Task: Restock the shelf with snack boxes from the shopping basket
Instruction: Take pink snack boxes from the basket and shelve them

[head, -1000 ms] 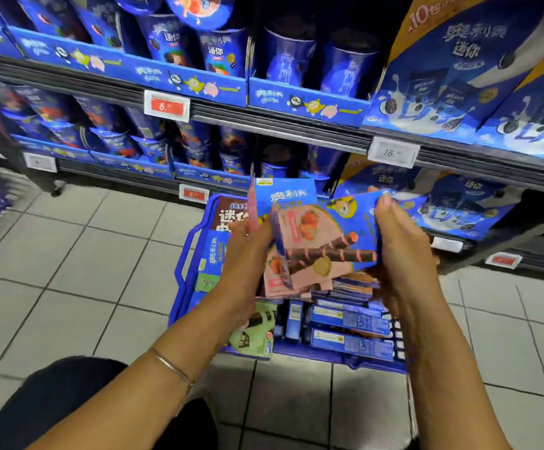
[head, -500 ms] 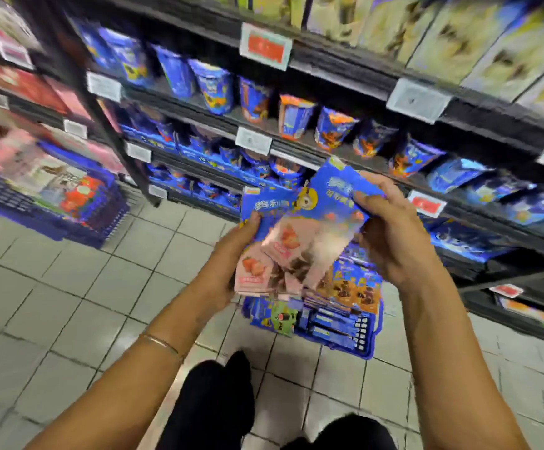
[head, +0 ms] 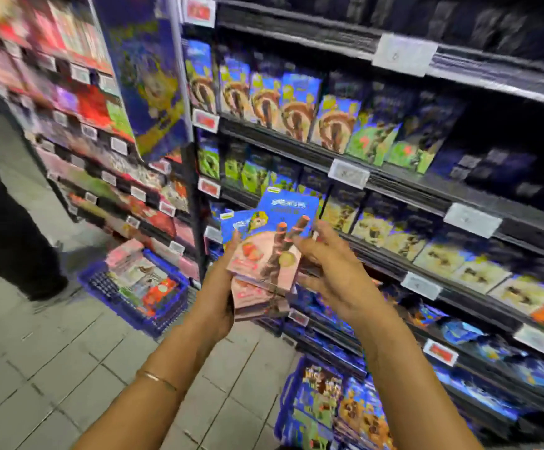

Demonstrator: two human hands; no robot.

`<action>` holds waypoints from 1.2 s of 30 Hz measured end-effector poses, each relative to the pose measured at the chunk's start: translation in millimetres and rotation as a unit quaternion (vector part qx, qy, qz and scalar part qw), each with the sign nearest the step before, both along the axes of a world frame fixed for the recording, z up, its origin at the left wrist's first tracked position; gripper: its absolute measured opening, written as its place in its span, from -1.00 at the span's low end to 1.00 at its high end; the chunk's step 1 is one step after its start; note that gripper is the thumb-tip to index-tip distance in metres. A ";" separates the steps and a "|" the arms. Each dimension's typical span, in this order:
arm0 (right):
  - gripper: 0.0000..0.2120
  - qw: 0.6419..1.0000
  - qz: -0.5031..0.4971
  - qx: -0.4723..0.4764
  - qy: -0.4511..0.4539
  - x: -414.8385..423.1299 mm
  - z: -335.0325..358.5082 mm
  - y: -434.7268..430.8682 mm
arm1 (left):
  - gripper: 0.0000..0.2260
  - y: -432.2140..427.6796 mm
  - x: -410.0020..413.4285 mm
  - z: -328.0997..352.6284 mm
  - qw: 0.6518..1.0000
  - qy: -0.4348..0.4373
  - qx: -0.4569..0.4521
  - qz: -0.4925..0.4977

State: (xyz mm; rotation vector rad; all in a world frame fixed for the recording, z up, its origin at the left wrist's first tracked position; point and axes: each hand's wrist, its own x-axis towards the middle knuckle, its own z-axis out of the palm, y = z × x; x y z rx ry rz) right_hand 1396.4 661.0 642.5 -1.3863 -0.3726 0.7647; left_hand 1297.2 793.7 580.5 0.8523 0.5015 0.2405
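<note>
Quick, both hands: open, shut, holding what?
Left hand: grips the stack of pink snack boxes.
Right hand: at the stack's right edge; grip cannot be told.

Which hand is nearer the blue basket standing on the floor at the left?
Left. The left hand grips the stack of snack boxes on the side facing the basket; the right hand is on the stack's far side, toward the shelf.

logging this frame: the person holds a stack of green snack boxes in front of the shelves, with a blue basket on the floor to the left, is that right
Only the colour is wrong: the head view shows pink and blue snack boxes, not green. The left hand holds the stack before the shelves, blue basket on the floor at left.
</note>
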 end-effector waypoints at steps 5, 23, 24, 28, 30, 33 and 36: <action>-0.76 0.998 0.034 0.029 -0.043 14.1 43.5 38.9 | -0.62 47.5 10.3 47.2 0.997 -0.035 0.065 0.025; -0.83 0.957 -0.106 0.184 -0.198 121.3 162.7 256.7 | -0.43 287.7 123.2 171.5 0.978 -0.132 0.159 0.037; -0.83 0.953 -0.117 0.187 -0.206 129.1 174.4 266.9 | -0.37 298.2 128.1 179.4 0.978 -0.132 0.159 0.043; -0.83 0.932 -0.175 0.176 -0.263 168.6 217.6 295.7 | -0.68 331.5 150.0 196.1 0.969 -0.192 0.154 0.034; -0.80 0.922 -0.205 0.168 -0.283 191.1 237.2 308.7 | -0.76 342.7 158.4 198.6 0.967 -0.208 0.144 0.031; -0.90 0.903 -0.269 0.107 -0.318 233.1 253.4 336.5 | -0.60 352.9 169.1 197.4 0.967 -0.215 0.136 0.033; -0.84 0.880 -0.321 -0.012 -0.351 272.6 252.9 369.0 | -0.46 358.7 176.6 194.2 0.964 -0.223 0.143 0.008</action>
